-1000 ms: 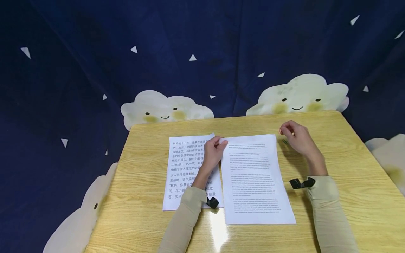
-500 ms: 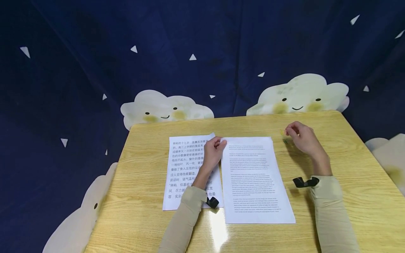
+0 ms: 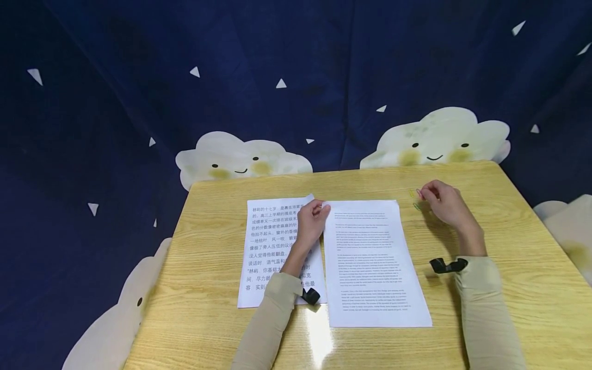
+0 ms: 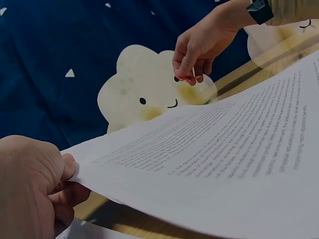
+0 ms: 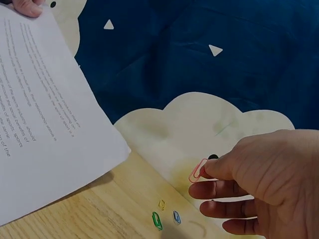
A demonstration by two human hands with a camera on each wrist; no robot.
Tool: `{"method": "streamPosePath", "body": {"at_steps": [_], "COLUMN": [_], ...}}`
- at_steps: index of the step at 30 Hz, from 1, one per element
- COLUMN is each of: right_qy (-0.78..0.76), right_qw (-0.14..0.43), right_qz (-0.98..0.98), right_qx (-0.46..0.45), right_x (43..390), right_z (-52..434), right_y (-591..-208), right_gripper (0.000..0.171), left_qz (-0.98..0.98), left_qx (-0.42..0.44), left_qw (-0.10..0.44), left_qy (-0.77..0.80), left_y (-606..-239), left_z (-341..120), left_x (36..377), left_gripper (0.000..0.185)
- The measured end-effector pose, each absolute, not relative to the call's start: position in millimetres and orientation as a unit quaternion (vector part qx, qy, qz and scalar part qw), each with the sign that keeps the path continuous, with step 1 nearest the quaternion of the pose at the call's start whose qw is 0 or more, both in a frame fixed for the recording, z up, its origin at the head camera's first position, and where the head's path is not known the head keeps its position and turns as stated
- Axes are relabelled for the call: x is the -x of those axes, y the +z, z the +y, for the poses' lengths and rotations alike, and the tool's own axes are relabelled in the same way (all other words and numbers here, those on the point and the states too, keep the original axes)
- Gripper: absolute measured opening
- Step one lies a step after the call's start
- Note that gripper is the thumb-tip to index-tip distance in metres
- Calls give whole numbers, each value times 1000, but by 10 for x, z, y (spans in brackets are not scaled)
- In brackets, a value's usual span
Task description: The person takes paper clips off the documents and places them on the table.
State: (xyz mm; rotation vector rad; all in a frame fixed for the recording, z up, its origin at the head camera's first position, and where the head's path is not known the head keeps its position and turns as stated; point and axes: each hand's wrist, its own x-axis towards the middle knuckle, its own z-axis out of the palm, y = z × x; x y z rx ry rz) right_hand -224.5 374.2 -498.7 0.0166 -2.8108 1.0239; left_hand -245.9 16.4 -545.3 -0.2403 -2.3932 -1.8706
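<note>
Right hand (image 5: 269, 184) pinches a red paper clip (image 5: 198, 171) off to the right of the English sheet's (image 3: 370, 257) top-left corner, which the left hand (image 3: 311, 222) pinches, lifted off the table (image 3: 509, 288).

A wooden worktop (image 3: 509, 288) stands before a dark blue backdrop (image 3: 287, 46) scattered with white triangles and smiling cream clouds (image 3: 439, 136). On the worktop's left half lies a sheet of large Chinese print (image 3: 268, 246). Yellow, green and blue paper clips (image 5: 162, 215) sit near its far edge.
</note>
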Motion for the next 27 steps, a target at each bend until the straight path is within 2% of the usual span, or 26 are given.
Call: {"method": "streamPosePath", "body": {"at_steps": [13,27], "right_qy": [328,306], "right_qw": [32,4], "right_qz": [-944,-951], "right_qx": [10,44], "right_x": [2263,2274], "right_z": [3814,3906], "right_y": [-5032,-5246], "right_gripper": [34,32], "left_qz": [-784,-795], "left_qx": [72,61], "left_qw": [61,39], "left_qy": [-614,-602], "left_y": [-5448,-5455], "left_z": [151,160], "left_x": [2476,2469], "left_gripper": [15,18]}}
